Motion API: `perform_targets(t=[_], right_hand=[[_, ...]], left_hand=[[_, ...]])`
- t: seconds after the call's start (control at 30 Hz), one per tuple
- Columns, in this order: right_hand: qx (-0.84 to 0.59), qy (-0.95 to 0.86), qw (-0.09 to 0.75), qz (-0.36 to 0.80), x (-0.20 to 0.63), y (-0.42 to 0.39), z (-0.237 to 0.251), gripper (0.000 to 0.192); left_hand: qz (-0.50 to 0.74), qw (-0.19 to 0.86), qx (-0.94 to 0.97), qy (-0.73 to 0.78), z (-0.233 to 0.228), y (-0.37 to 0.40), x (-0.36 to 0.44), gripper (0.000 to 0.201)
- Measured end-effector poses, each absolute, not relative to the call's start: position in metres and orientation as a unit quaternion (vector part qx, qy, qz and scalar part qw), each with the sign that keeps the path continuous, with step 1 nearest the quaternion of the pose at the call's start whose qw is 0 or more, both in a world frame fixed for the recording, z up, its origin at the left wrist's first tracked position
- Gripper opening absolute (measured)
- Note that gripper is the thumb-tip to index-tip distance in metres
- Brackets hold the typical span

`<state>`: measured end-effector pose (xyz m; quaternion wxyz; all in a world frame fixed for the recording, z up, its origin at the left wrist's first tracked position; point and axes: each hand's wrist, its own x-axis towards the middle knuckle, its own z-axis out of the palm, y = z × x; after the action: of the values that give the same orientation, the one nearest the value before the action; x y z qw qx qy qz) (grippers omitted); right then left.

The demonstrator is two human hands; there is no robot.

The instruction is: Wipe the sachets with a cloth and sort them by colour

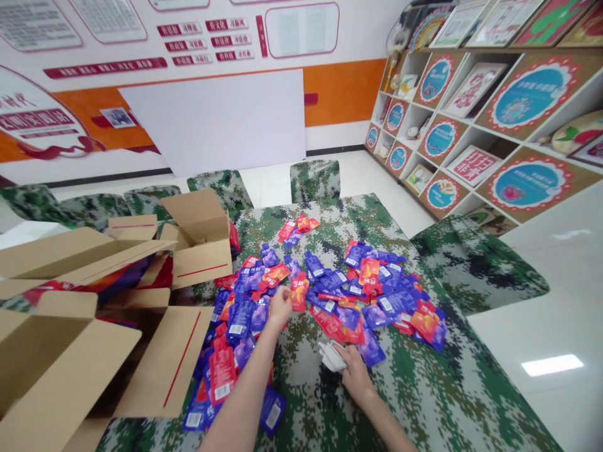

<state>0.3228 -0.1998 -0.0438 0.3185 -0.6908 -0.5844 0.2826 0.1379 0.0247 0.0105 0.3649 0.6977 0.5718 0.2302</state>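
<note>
- Pinching, by the look of it, the left edge of an orange-red pouch (298,291): that's the left hand (281,307), fingertips drawn together. The pouch sits just right of those fingers; can't tell if it's fully off the cloth.
- Right hand (354,371) has its fingers closed around a white bundle (332,356), sticking out on the thumb side. Looks like flat layers, but no clue what it is.
- Left of the left hand and under that forearm there's a messy heap of purple and red pouches (240,319). Another pile (396,302) lies beyond and right of the right hand.
- Well left of both hands: cardboard boxes (201,258), flaps up. Under everything, a camo tablecloth (452,392).
- Handling-wise, I'd guess the pouch is light, soft and a bit slick, so it could slide or sag. Not very fragile, though a hard squeeze might stress the seal.
- Best grip imo: flat edge or narrow neck, thumb against finger, leaving the belly alone.
</note>
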Motion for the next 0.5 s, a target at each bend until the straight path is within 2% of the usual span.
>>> perform_targets(t=[0.1,0.23,0.4,0.5], right_hand=[[-0.690,-0.572,0.325,0.302,0.325,-0.199,-0.044,0.063],[-0.699,-0.559,0.312,0.319,0.325,-0.198,-0.037,0.062],[-0.699,-0.558,0.300,0.332,0.316,-0.193,-0.017,0.058],[-0.682,-0.573,0.314,0.327,0.310,-0.182,-0.002,0.060]], left_hand=[[0.230,0.394,0.682,0.572,-0.002,-0.036,0.123,0.012],[0.209,0.415,0.686,0.560,-0.018,-0.099,0.107,0.019],[0.188,0.409,0.719,0.529,-0.012,-0.126,0.096,0.028],[0.163,0.344,0.767,0.516,0.006,-0.135,0.090,0.043]])
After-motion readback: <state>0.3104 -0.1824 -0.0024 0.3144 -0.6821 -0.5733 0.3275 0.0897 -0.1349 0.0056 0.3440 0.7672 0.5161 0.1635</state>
